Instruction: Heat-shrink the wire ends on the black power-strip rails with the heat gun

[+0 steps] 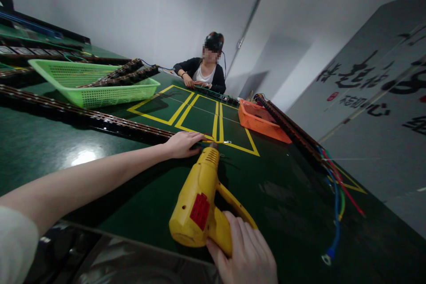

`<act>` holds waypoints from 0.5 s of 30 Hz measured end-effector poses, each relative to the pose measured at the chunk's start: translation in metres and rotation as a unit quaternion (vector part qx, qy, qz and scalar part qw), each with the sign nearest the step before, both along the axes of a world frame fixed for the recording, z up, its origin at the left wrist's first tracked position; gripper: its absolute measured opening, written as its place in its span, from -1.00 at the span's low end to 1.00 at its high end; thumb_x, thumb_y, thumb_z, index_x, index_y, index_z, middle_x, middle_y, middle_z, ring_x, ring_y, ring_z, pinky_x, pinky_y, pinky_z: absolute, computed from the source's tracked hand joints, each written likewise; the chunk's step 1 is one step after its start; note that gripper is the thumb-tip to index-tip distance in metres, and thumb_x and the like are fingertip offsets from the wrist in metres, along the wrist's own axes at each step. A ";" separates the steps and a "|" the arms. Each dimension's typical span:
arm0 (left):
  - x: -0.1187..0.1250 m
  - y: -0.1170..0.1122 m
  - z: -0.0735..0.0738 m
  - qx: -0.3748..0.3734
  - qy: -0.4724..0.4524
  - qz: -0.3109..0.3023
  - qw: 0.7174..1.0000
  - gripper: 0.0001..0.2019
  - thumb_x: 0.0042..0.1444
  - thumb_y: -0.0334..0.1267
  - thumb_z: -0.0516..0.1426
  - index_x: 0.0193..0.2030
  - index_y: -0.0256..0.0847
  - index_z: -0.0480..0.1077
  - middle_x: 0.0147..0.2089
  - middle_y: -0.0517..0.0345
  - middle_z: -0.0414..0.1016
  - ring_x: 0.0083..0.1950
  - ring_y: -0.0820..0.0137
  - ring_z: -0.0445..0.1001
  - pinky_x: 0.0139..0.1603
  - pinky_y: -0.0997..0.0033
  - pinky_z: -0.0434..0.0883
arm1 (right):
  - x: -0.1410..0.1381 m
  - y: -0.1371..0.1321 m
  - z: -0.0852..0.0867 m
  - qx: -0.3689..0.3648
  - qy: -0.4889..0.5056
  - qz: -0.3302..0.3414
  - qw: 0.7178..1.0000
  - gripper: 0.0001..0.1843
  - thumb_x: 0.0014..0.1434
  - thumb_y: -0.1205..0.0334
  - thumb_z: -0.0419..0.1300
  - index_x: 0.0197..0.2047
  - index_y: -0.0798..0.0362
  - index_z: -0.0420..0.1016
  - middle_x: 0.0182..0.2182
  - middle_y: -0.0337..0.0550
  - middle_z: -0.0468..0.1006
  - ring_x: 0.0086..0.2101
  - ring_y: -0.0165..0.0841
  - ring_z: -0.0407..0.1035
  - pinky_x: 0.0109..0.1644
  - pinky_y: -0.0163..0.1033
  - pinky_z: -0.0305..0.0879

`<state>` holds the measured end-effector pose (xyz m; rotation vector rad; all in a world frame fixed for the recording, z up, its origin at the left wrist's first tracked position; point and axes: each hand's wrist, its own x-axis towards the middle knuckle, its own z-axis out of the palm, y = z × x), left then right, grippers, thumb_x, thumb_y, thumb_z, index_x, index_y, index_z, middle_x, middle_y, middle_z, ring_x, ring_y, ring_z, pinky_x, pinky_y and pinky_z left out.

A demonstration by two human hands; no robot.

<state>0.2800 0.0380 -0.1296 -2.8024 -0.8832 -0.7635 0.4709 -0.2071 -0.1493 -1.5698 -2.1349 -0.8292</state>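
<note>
My right hand [248,248] is wrapped round the handle of a yellow heat gun [191,202], whose metal nozzle points away from me. Just beyond the nozzle, thin wires [216,141] end in a metal lug terminal [227,142]. My left hand [184,144] holds these wires, its fingers closed over them at the end of a long dark strip [109,120] that runs off to the left. A second small metal terminal [222,155] shows right beside the nozzle. My left fingertips are partly hidden.
On the left stands a green basket [113,95] with dark strips in it. An orange basket [262,124] sits at the right, beside another long strip [296,135] with coloured wires [337,199]. Yellow tape [181,111] marks the green table. Opposite, a person [204,71] handles a strip.
</note>
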 end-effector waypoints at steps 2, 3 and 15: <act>-0.001 0.001 0.000 -0.010 0.000 -0.010 1.000 -0.62 0.16 -0.19 0.04 0.11 -0.21 0.21 0.08 -0.01 0.39 0.04 0.26 0.42 -0.04 0.33 0.40 | -0.009 -0.001 0.000 0.003 0.021 -0.007 1.000 -0.40 0.24 -0.20 -0.14 -0.07 0.19 0.35 -0.34 -0.07 0.51 -0.35 -0.30 0.38 -0.19 -0.17 0.14; -0.001 0.001 0.000 -0.014 0.001 -0.013 1.000 -0.61 0.14 -0.20 0.05 0.11 -0.21 0.20 0.08 -0.02 0.39 0.05 0.25 0.42 -0.03 0.33 0.40 | -0.012 -0.001 0.000 0.004 0.025 -0.007 1.000 -0.40 0.24 -0.19 -0.14 -0.06 0.19 0.35 -0.34 -0.06 0.51 -0.35 -0.29 0.38 -0.20 -0.17 0.14; -0.001 0.002 -0.001 -0.018 0.005 0.005 1.000 -0.59 0.10 -0.21 0.08 0.10 -0.20 0.21 0.07 -0.02 0.40 0.03 0.21 0.43 -0.06 0.31 0.39 | -0.021 0.003 0.009 -0.037 0.038 0.020 0.998 -0.31 0.07 -0.27 0.08 0.04 0.14 0.29 -0.29 -0.10 0.52 -0.34 -0.29 0.40 -0.22 -0.18 0.23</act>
